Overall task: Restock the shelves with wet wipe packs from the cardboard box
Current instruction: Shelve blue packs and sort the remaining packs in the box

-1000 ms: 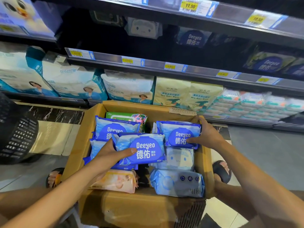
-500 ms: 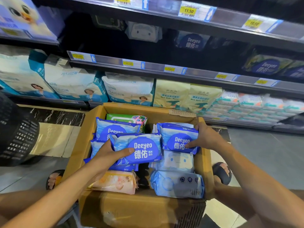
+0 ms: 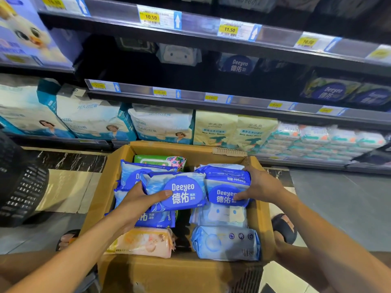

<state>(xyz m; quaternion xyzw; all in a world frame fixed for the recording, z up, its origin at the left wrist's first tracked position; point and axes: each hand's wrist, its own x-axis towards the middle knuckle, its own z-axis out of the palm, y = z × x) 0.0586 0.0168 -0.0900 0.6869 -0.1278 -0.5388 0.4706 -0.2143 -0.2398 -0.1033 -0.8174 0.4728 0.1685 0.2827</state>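
An open cardboard box [image 3: 101, 193] stands on the floor in front of the shelves, full of wet wipe packs. My left hand [image 3: 139, 197] grips a blue Deeyeo pack [image 3: 179, 193] at its left end, thumb across the front, lifted slightly above the stack. My right hand [image 3: 260, 185] holds a second blue Deeyeo pack [image 3: 224, 185] by its right side, tilted up. Below lie more blue packs [image 3: 156, 219], a pink pack [image 3: 143, 243], a pale blue pack [image 3: 224, 243] and a green pack [image 3: 156, 160]. The middle shelf [image 3: 190, 96] looks dark, with a Deeyeo pack [image 3: 239, 64] at its back.
A black plastic basket [image 3: 21, 182] sits on the floor to the left. Large tissue bags [image 3: 91, 119] and yellow baby wipe packs [image 3: 234, 130] fill the bottom shelf. Price tags [image 3: 151, 16] line the shelf edges. My sandalled feet [image 3: 283, 227] flank the box.
Both hands have lifted their Deeyeo packs a little and drawn them together. The right pack has tipped up, showing its top edge. The camera view has tilted up toward the shelves.
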